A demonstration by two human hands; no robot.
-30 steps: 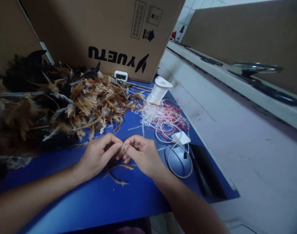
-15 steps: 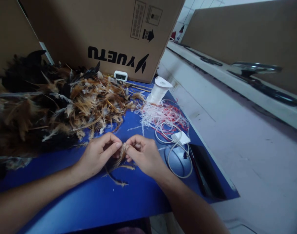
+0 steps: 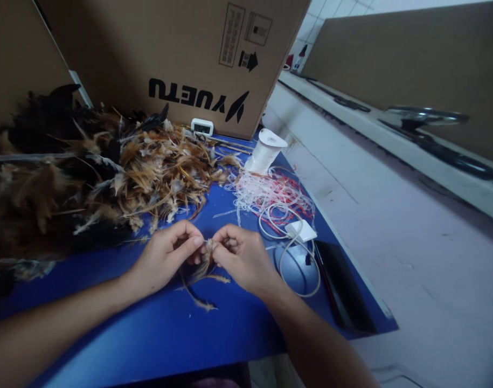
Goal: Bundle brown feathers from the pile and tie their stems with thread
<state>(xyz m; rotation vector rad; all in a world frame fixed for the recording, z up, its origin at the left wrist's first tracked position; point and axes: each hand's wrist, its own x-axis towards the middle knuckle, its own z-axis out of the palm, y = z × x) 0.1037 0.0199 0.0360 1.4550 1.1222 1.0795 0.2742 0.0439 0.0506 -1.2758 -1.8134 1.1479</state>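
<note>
My right hand (image 3: pixel 246 261) is closed, thumb and fingertips pinching the pale fluffy end of a small bunch of brown feathers (image 3: pixel 207 262). The dark tips of the bunch hang down between the two hands. My left hand (image 3: pixel 169 257) is closed in a pinch just left of the bunch. A short, thin pale strand (image 3: pixel 207 242) shows between its fingertips and the feathers; the fingers hide most of it. Below the hands, loose narrow feathers (image 3: pixel 201 303) lie on the blue tabletop (image 3: pixel 165 339).
A big heap of brown and black feathers (image 3: pixel 161 167) covers the left. Right of it are a white spool (image 3: pixel 266 152), tangled white and red strings (image 3: pixel 266 194), a white adapter (image 3: pixel 301 230) with cable and a dark phone-like slab (image 3: pixel 343 285). A cardboard box (image 3: pixel 181 48) stands behind.
A small gap has opened between my left fingertips and the bunch, with the pale strand showing there. My right hand has shifted slightly right with the feathers.
</note>
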